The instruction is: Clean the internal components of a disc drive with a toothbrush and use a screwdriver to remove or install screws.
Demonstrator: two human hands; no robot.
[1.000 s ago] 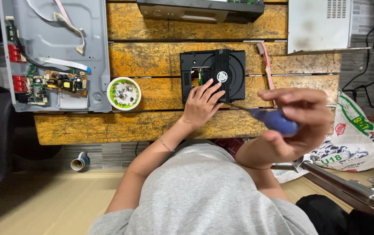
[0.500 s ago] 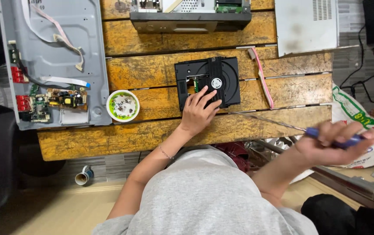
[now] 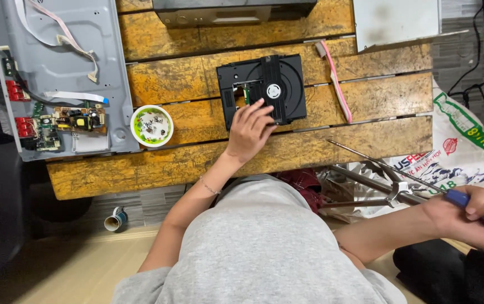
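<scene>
The left hand [image 3: 249,130] lay flat on the black disc drive mechanism [image 3: 261,87], its fingers [image 3: 259,112] spread loose over the near edge of the drive and gripping nothing. The drive sat near the middle of the worn wooden counter [image 3: 208,152], with its round spindle hub just beyond the fingertips. The right hand [image 3: 470,217] was well off to the side, past the counter's edge and low in view — its fingers clenched round the blue handle of a screwdriver [image 3: 405,171], whose thin metal shaft pointed back toward the counter.

Left of the drive stood a small round white bowl [image 3: 152,125] with a green rim, holding small bits too fine to make out. Beyond it lay an open grey metal chassis [image 3: 62,67] with a circuit board [image 3: 70,121] and flat ribbon cables. A pink ribbon cable [image 3: 337,84] ran across the planks right of the drive — a printed white sack [image 3: 467,141] lay on the floor below that end.
</scene>
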